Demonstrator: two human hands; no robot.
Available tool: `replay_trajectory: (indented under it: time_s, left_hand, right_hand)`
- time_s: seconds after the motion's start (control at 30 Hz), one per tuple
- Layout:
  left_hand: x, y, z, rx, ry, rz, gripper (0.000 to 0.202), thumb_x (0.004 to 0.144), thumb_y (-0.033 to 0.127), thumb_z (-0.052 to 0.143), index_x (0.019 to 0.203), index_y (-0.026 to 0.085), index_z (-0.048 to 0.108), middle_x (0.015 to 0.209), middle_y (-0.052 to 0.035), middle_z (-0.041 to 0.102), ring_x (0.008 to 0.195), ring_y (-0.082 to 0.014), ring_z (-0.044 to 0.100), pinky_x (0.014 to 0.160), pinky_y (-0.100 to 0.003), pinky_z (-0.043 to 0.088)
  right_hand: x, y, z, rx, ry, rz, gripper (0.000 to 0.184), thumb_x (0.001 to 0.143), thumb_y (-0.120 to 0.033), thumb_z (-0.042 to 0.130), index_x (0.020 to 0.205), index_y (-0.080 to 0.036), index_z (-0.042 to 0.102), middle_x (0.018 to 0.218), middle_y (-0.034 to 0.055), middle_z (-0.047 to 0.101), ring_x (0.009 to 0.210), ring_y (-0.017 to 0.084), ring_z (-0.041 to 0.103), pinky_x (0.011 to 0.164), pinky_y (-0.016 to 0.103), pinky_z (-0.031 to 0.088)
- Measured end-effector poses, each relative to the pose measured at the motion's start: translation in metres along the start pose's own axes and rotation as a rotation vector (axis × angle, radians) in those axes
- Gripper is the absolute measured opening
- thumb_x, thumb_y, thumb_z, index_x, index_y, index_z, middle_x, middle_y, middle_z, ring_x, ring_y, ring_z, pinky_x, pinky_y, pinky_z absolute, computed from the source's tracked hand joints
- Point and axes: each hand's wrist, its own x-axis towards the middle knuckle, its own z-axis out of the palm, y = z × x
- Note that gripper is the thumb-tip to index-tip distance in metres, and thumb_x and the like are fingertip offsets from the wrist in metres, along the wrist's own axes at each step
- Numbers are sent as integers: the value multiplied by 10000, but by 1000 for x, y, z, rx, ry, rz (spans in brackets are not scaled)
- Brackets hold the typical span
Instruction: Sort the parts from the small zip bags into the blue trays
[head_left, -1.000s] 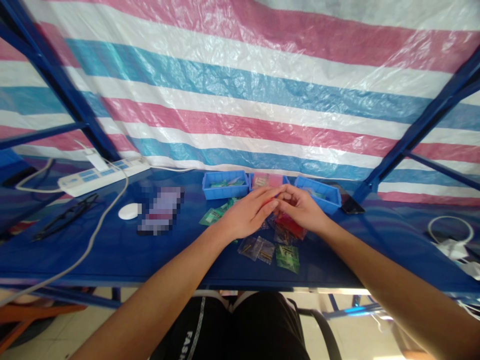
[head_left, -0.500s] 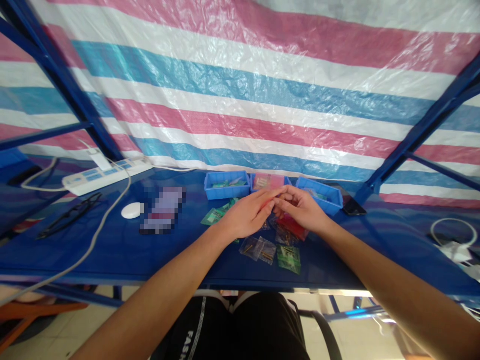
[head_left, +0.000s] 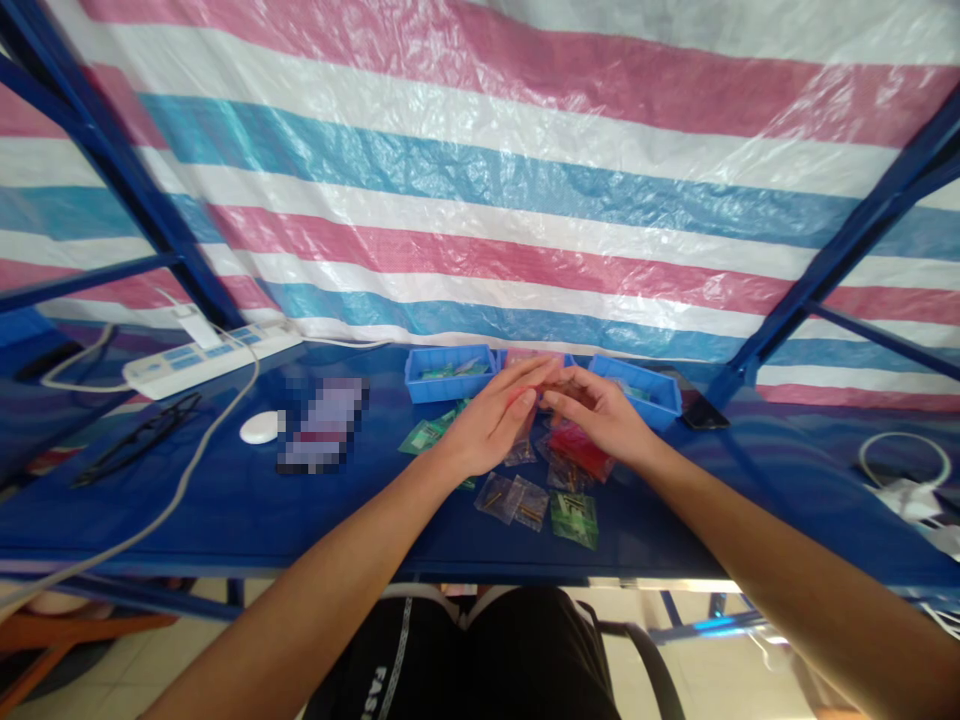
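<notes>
My left hand is over the middle of the blue table, with a bit of red bag showing between its thumb and fingers. Close against it, my right hand has its fingers bent in and its thumb toward them; what they pinch is hidden. Below the right hand lie red plastic bags. Clear bags with brass-coloured pieces and a green bag with dark pieces lie nearer the table edge. More green bags sit left of my left hand.
Blue bins stand along the back: a left bin, a middle bin holding a pink bag, and a right bin beside a dark phone. Leftward are a blurred-out phone, a white round case, glasses and a power strip.
My fingertips have drawn slightly apart, and the left hand's fingers are straighter. A clear bag beneath the hands shows more. The whole view has shifted a little.
</notes>
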Motion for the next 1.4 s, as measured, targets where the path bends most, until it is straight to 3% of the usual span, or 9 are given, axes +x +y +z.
replay_trajectory:
  time_s: [0.17, 0.4, 0.57, 0.67, 0.77, 0.87, 1.03, 1.27, 1.4]
  left_hand:
    - [1, 2, 0, -12, -3, -7, 551, 1173, 451, 309, 1679, 273, 434, 1733, -69, 426, 1626, -285, 373, 1393, -512, 236]
    - [-2, -3, 3, 126, 123, 13, 680, 1123, 433, 518, 1726, 235, 275, 1748, -150, 359, 1626, -319, 344, 1352, -554, 310]
    - [-1, 4, -1, 218, 83, 124, 894, 1016, 515, 703, 1736, 264, 236, 1759, -177, 316, 1632, -379, 320, 1338, -608, 310]
    - [0, 6, -1, 297, 56, 199, 1011, 865, 605, 852, 1689, 286, 363, 1726, -178, 382, 1637, -433, 288, 1324, -686, 283]
    - [0, 1, 0, 373, 77, 229, 694, 872, 518, 873, 1482, 296, 628, 1672, -132, 486, 1656, -434, 233, 1304, -727, 280]
    - [0, -6, -1, 359, 94, 265, 327, 1003, 286, 724, 1330, 284, 722, 1475, -96, 673, 1554, -344, 439, 1259, -639, 409]
    - [0, -9, -2, 317, 170, 263, 255, 1064, 228, 612, 1287, 239, 736, 1178, -92, 770, 1188, -257, 667, 1089, -494, 556]
    - [-2, -8, -1, 322, 194, 182, 250, 1062, 238, 644, 1291, 202, 736, 1166, -104, 779, 1148, -262, 690, 1035, -468, 563]
    - [-2, -7, 1, 320, 251, 158, 285, 1078, 283, 644, 1345, 227, 726, 1170, -85, 791, 1068, -239, 718, 978, -432, 576]
  right_hand:
    - [-1, -3, 3, 79, -71, 22, 318, 904, -484, 856, 1091, -246, 759, 1069, 48, 798, 947, 211, 732, 849, 352, 587]
    - [3, 1, -1, 64, 87, 23, 325, 849, -500, 897, 904, -226, 732, 801, -7, 732, 694, 152, 634, 674, 292, 511]
    - [5, 2, -3, 154, 175, 96, 357, 841, -524, 897, 998, -254, 726, 854, 1, 752, 680, 166, 640, 638, 298, 526]
    - [4, -1, -2, 298, 197, 176, 459, 786, -519, 940, 1087, -260, 708, 948, 25, 784, 770, 197, 708, 684, 316, 582]
    - [3, -3, -1, 401, 186, 236, 556, 708, -460, 1001, 1125, -252, 697, 911, 19, 791, 793, 199, 742, 721, 315, 610]
    - [3, -2, -1, 377, 137, 270, 569, 706, -443, 1003, 1146, -237, 707, 883, 15, 792, 721, 170, 727, 648, 273, 574]
    - [4, 2, -3, 115, 175, 172, 443, 879, -603, 833, 1137, -247, 776, 1029, 40, 803, 694, 156, 685, 567, 271, 523]
    - [3, 6, -8, 39, 87, 40, 468, 969, -696, 679, 1029, -258, 831, 1087, 70, 802, 838, 235, 716, 778, 388, 613]
    - [1, 4, -7, 88, 63, 2, 516, 973, -741, 633, 1018, -262, 818, 1023, 68, 796, 774, 236, 698, 751, 410, 615]
